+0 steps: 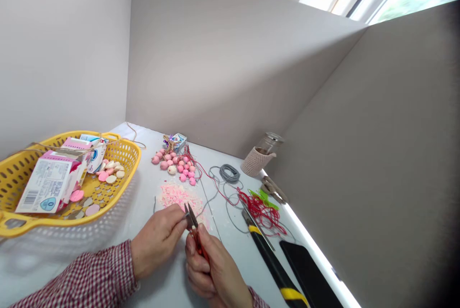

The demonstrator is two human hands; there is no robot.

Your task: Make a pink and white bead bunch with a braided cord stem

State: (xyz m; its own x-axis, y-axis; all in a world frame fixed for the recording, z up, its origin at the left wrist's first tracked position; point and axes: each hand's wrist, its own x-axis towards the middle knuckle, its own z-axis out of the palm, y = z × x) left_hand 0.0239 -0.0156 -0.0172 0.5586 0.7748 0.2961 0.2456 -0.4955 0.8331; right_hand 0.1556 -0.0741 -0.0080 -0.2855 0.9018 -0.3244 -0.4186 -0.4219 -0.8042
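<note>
My right hand (212, 269) is wrapped round a pair of thread snips (196, 233) with orange-red handles. Their dark blades (191, 214) point up and away, slightly apart, right beside the fingertips of my left hand (161, 236). That hand is closed in a pinch on a thin grey cord (207, 206), which trails off to the right; the pinched part is mostly hidden by the fingers. Under and beyond both hands lies a pile of pink and white shavings (178, 194). Farther back sit several pink bead-like balls (185, 166) with red string among them.
On the left stands a yellow basket (134, 154) with boxes and pink and white discs. To the right lie a grey cord coil (229, 174), tangled red string (260, 212), a black-and-yellow cutter-like tool (273, 260) and a black flat object (309, 274). A glass jar (268, 145) stands behind.
</note>
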